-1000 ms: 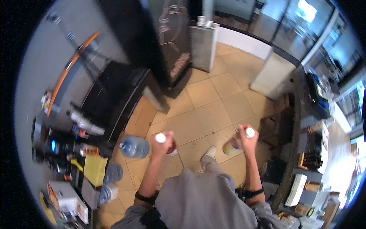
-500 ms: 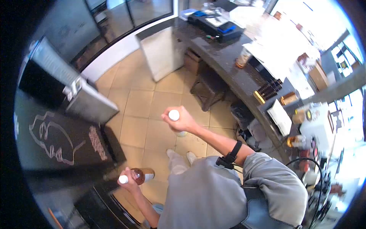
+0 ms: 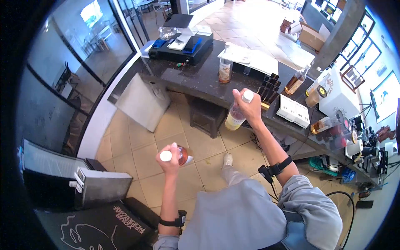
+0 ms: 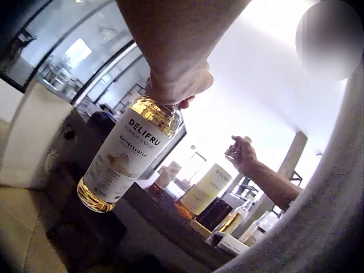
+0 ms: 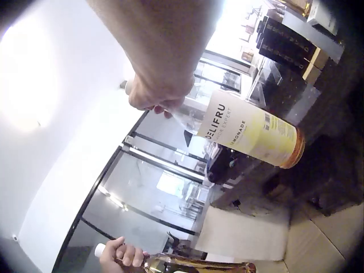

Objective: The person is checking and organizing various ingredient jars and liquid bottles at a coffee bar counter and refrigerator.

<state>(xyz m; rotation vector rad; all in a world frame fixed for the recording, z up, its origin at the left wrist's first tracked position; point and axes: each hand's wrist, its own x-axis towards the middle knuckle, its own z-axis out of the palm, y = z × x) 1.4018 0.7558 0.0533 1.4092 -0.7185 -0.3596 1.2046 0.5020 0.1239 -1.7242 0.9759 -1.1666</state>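
Note:
My left hand [image 3: 169, 161] grips a white-capped bottle [image 3: 182, 155] by its neck, above the tiled floor. In the left wrist view that bottle [image 4: 126, 153] reads "Delifru Butterscotch" and holds amber liquid. Out at the counter's near edge, my right hand [image 3: 250, 109] has its fingers curled round the neck of a second white-capped bottle [image 3: 234, 118]. Its label says "Lemonade" in the right wrist view, where the bottle [image 5: 250, 129] tilts. Both bottles hang in the air, apart from each other.
A dark counter [image 3: 187, 82] curves across ahead, carrying a standing bottle [image 3: 225, 68], a black device [image 3: 183, 52], a white number display [image 3: 293, 110] and several bottles at right. Beneath it stands a dark stool [image 3: 206, 116]. A grey cabinet [image 3: 106, 187] is at left.
The head view has swung right toward the counter. My right hand, with its bottle, has come up to the counter's edge; my left hand still grips its own bottle.

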